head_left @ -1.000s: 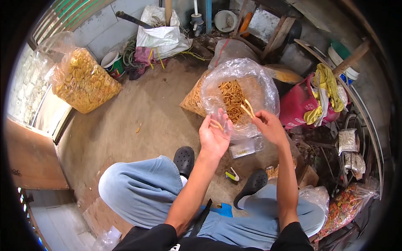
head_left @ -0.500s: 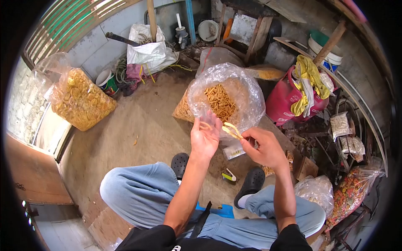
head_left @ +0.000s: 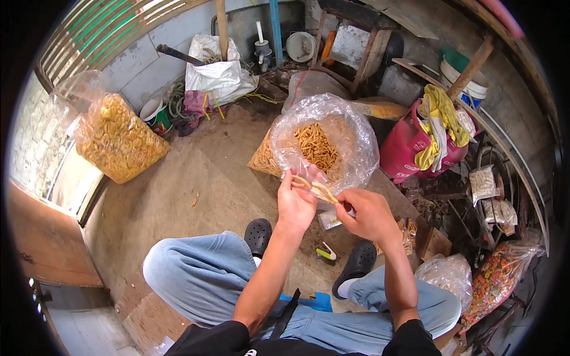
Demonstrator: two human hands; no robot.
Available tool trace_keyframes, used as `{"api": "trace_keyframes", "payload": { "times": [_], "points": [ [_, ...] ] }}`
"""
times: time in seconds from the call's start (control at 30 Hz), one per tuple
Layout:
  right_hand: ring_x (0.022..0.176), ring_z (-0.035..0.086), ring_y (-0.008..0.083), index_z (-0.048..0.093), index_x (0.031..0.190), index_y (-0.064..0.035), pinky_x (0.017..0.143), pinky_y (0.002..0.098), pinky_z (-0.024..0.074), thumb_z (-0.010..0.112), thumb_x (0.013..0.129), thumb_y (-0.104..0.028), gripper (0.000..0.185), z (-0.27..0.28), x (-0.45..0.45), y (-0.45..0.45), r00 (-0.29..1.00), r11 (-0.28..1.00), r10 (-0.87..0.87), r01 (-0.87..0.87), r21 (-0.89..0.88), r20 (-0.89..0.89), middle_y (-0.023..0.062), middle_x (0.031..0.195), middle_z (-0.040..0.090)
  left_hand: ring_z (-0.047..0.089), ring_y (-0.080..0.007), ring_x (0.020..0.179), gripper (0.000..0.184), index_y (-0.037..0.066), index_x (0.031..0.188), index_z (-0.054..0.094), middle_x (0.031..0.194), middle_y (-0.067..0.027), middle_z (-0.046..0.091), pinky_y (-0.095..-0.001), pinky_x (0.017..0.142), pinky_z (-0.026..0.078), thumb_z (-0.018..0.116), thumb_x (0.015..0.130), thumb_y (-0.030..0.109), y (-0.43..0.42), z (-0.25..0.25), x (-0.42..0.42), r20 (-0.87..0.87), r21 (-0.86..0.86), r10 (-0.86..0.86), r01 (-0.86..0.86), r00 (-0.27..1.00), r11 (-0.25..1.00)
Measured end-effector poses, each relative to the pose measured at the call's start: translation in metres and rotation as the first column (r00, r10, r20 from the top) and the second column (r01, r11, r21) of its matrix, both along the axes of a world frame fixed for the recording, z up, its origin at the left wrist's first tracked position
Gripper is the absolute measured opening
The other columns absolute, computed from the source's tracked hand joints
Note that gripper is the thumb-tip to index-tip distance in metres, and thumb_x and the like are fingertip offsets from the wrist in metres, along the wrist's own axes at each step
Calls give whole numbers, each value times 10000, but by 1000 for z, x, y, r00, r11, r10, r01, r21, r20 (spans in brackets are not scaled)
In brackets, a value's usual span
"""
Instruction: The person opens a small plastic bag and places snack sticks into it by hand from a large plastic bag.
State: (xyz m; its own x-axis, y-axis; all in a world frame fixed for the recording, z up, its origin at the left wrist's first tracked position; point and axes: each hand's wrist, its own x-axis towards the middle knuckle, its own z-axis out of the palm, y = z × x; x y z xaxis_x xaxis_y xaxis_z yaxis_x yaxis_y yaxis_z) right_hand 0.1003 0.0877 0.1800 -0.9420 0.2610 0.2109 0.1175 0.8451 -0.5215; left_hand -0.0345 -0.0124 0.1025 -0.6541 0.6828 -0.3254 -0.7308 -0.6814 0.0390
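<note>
My left hand (head_left: pixel 297 206) holds a small clear plastic bag (head_left: pixel 316 177) between thumb and fingers, with a curved snack stick (head_left: pixel 300 183) inside it. My right hand (head_left: pixel 373 215) pinches a few pale snack sticks (head_left: pixel 324 192) at the mouth of that bag; its fingertips are partly hidden. Just beyond both hands stands a large open plastic sack (head_left: pixel 360 137) of brown snack sticks (head_left: pixel 316 147). Below them on the floor lie a green-and-white stapler (head_left: pixel 326 252) and a white packet (head_left: pixel 329 219). Several filled packets (head_left: pixel 408 232) rest beside my right wrist.
A big bag of yellow chips (head_left: pixel 122 139) stands at the left. At the right are a pink container (head_left: pixel 399 145) draped with a yellow cloth (head_left: pixel 449 118), a bag of colourful snacks (head_left: pixel 499 276) and a clear plastic bag (head_left: pixel 446 276). A white sack (head_left: pixel 217 77) sits by the wall.
My right hand has moved left and slightly down, bringing its snack sticks from beside the small bag to its mouth. My left hand has shifted slightly right and down.
</note>
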Motion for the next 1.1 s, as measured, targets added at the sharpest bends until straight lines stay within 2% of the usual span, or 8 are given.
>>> {"api": "trace_keyframes", "payload": {
  "times": [0.1, 0.33, 0.43, 0.5, 0.63, 0.83, 1.03, 1.1],
  "points": [
    [673, 619, 284, 605, 838, -60, 596, 392, 480, 590, 823, -206, 147, -1, 0, 0, 1000, 999, -11, 11, 31, 4, 96, 738, 619, 584, -250, 1041, 174, 129, 1048, 469, 1111, -82, 586, -427, 935, 489, 403, 999, 282, 1, 6, 7, -46, -29, -26, 25, 999, 999],
    [585, 581, 230, 629, 864, -30, 546, 330, 448, 621, 812, -138, 121, 6, 0, -6, 993, 993, -70, 60, -103, -91, 103, 697, 592, 554, -243, 1114, 200, 131, 1003, 503, 1175, -77, 578, -446, 981, 451, 368, 1009, 278, 7, 2, 12, -68, -80, -14, 9, 998, 997],
    [565, 569, 218, 627, 855, -23, 534, 322, 441, 624, 810, -127, 113, 11, 2, -7, 992, 986, -87, 73, -149, -88, 100, 674, 579, 567, -243, 1061, 220, 120, 1089, 462, 1147, -75, 573, -421, 949, 478, 364, 1011, 300, 8, 2, 12, -47, -85, 3, -7, 999, 996],
    [657, 612, 285, 621, 823, -47, 592, 381, 472, 600, 810, -182, 138, 18, 4, -6, 997, 986, -65, 69, -149, 33, 103, 717, 614, 563, -241, 1068, 233, 118, 1083, 466, 1160, -85, 567, -420, 956, 476, 346, 1015, 306, 8, 1, 10, -27, -84, 13, -16, 1000, 996],
    [650, 615, 286, 628, 820, -49, 586, 379, 474, 601, 810, -178, 132, 17, 5, -11, 998, 988, -57, 53, -146, -22, 102, 706, 612, 562, -248, 1066, 230, 113, 1081, 468, 1166, -94, 561, -423, 967, 468, 337, 1018, 290, 7, 7, 11, -15, -116, 25, -27, 1000, 993],
    [649, 627, 279, 635, 869, -62, 577, 369, 483, 615, 821, -184, 133, -1, -4, -15, 980, 977, -162, 144, -155, -112, 103, 723, 631, 553, -249, 1107, 242, 123, 1070, 494, 1194, -87, 561, -412, 987, 461, 324, 1018, 286, 2, 7, 15, -203, -68, -87, 75, 975, 995],
    [581, 631, 310, 655, 951, -89, 537, 392, 485, 638, 835, -204, 164, -28, -11, -12, 962, 963, -228, 200, -180, -149, 140, 664, 639, 551, -237, 1088, 344, 80, 1176, 507, 1163, -81, 577, -389, 976, 451, 330, 1012, 325, 7, 10, 22, -97, -61, -52, 47, 994, 997],
    [464, 562, 245, 664, 954, -51, 454, 336, 400, 645, 852, -164, 153, -32, -13, -10, 959, 972, -203, 172, -163, -196, 156, 580, 570, 549, -224, 1091, 391, 60, 1207, 513, 1149, -80, 588, -385, 960, 455, 332, 1010, 346, 7, 3, 21, -153, 15, -78, 81, 985, 997]
  ]
}}
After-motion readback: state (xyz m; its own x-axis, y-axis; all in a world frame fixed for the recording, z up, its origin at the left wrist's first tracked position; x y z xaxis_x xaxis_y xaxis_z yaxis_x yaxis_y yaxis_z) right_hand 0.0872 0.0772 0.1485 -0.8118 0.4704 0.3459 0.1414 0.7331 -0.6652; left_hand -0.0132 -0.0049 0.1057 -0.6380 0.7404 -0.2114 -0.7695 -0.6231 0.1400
